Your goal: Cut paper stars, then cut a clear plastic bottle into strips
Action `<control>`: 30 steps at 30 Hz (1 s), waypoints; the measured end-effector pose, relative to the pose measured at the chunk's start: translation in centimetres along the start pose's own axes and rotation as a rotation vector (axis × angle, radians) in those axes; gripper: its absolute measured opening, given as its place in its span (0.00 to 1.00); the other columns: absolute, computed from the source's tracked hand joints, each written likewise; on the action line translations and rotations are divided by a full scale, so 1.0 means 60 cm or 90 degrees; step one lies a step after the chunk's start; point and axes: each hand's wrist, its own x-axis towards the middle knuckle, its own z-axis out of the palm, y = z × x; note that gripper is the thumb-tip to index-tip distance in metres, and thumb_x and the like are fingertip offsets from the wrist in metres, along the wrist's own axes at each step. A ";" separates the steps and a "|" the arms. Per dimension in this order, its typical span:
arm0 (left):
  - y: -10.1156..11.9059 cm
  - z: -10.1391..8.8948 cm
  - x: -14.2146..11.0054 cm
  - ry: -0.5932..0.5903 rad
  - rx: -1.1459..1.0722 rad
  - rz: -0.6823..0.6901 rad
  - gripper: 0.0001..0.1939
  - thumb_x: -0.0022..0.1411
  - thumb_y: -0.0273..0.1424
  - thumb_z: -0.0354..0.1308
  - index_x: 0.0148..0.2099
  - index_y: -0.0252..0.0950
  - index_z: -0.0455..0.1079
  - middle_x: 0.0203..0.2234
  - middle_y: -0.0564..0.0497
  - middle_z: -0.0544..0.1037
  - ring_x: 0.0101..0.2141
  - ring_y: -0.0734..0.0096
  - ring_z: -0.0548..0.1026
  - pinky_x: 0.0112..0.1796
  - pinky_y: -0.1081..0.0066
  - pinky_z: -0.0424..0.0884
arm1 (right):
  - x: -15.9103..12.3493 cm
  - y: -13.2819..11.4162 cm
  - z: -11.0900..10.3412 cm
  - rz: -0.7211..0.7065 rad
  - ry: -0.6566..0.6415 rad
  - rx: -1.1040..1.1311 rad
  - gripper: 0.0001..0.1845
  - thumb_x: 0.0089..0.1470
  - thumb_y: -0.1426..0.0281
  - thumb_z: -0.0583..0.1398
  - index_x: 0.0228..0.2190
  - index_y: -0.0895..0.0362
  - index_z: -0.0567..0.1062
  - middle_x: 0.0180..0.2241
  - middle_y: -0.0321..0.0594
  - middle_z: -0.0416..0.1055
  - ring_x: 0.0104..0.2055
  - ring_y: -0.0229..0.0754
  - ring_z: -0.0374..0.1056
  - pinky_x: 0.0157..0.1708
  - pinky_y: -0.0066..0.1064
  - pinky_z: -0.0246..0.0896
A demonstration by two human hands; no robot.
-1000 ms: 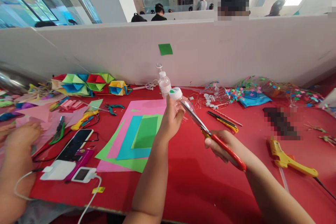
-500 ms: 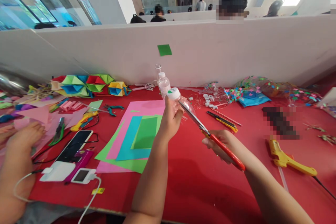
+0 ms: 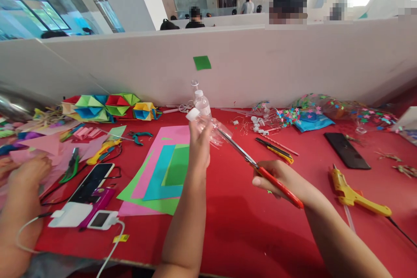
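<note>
My left hand (image 3: pixel 199 147) is raised over the red table, fingers wrapped round a clear plastic bottle (image 3: pixel 211 129) with a white cap (image 3: pixel 192 114); the bottle lies tilted, cap to the upper left. My right hand (image 3: pixel 276 180) grips the red handles of a pair of scissors (image 3: pixel 260 169). The metal blades reach up and left to the bottle's body.
Stacked pink, blue and green paper sheets (image 3: pixel 163 169) lie left of my arm. A second bottle (image 3: pixel 202 102) stands at the white partition. A yellow glue gun (image 3: pixel 355 193) and a black phone (image 3: pixel 347 150) lie right. Another person's hand (image 3: pixel 24 178) works at far left, near phones and cables.
My left hand has turned the bottle, so its cap has swung left and lower. The scissors have stayed at the bottle. The view has shifted slightly.
</note>
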 end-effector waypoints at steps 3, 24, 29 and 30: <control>0.019 -0.006 0.002 -0.033 -0.103 -0.053 0.15 0.51 0.28 0.61 0.43 0.41 0.66 0.38 0.51 0.75 0.40 0.64 0.77 0.46 0.57 0.73 | 0.002 0.003 -0.001 0.003 0.011 0.019 0.30 0.51 0.42 0.59 0.23 0.56 0.64 0.18 0.31 0.59 0.19 0.33 0.56 0.18 0.26 0.48; 0.025 0.003 -0.005 -0.095 -0.175 -0.162 0.14 0.52 0.32 0.58 0.44 0.39 0.68 0.39 0.49 0.77 0.47 0.56 0.76 0.51 0.51 0.69 | 0.009 0.003 0.001 0.038 0.078 -0.080 0.27 0.54 0.44 0.58 0.22 0.55 0.62 0.18 0.30 0.57 0.19 0.34 0.55 0.19 0.26 0.46; 0.021 0.003 -0.006 -0.085 -0.176 -0.147 0.14 0.52 0.28 0.57 0.44 0.39 0.68 0.39 0.50 0.77 0.44 0.61 0.77 0.50 0.56 0.71 | 0.007 0.005 -0.002 0.021 0.074 -0.078 0.29 0.53 0.43 0.58 0.22 0.55 0.64 0.16 0.30 0.57 0.19 0.34 0.55 0.19 0.26 0.46; 0.021 0.002 -0.005 -0.084 -0.180 -0.146 0.14 0.52 0.28 0.57 0.43 0.39 0.68 0.39 0.50 0.77 0.44 0.61 0.77 0.49 0.56 0.71 | 0.006 0.005 -0.005 0.011 0.069 -0.078 0.28 0.53 0.43 0.58 0.22 0.56 0.64 0.16 0.30 0.57 0.19 0.34 0.55 0.19 0.26 0.46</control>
